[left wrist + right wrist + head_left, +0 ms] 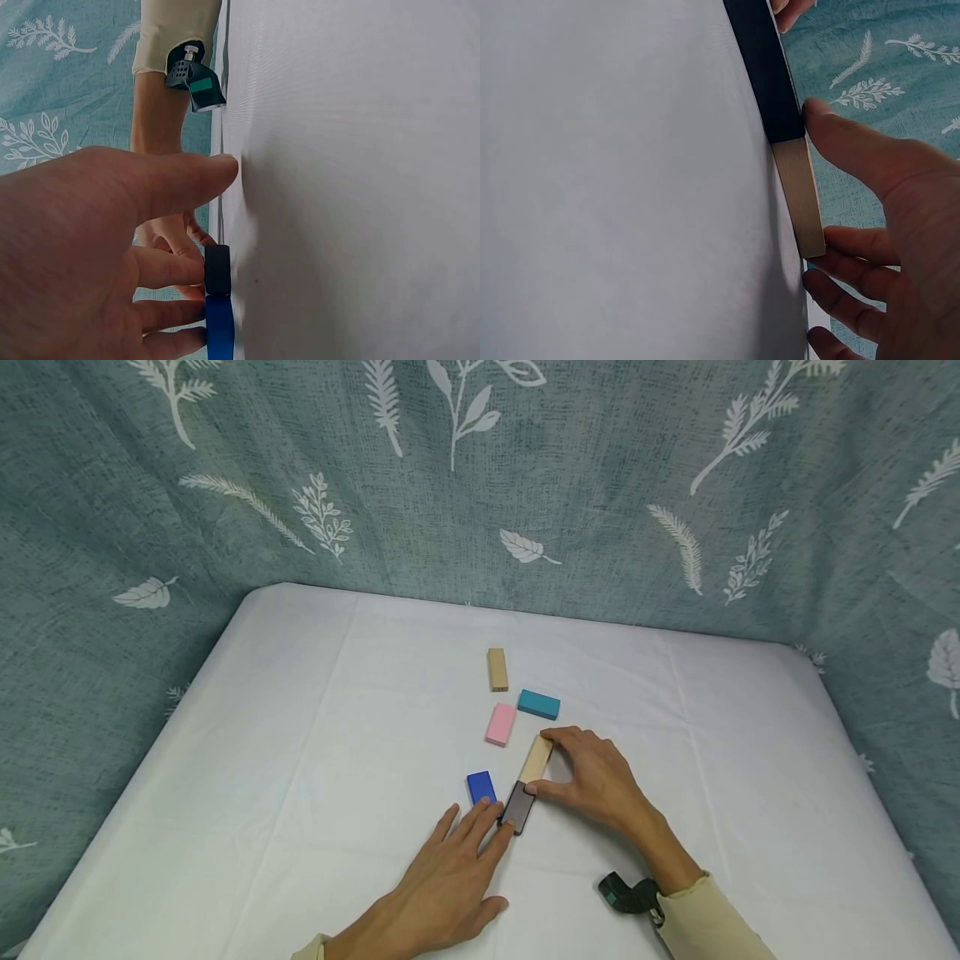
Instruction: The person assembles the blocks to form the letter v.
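Observation:
A natural wood-coloured block (536,760) lies end to end with a dark grey block (518,807) on the white cloth. My right hand (600,777) spans the wooden block, index fingertip at its far end and thumb beside the join with the grey block. In the right wrist view the wooden block (799,196) touches the dark block (765,71). My left hand (450,877) has its fingers extended, the tips resting at the near ends of the grey block and a blue block (481,786). The left wrist view shows the blue block (220,326) touching the dark one (217,270).
Beyond the hands lie a pink block (500,724), a teal block (539,703) and another wooden block (498,669). A dark wrist camera (628,893) juts from the right sleeve. Leaf-patterned green-blue fabric (420,527) surrounds the white-covered table (360,693).

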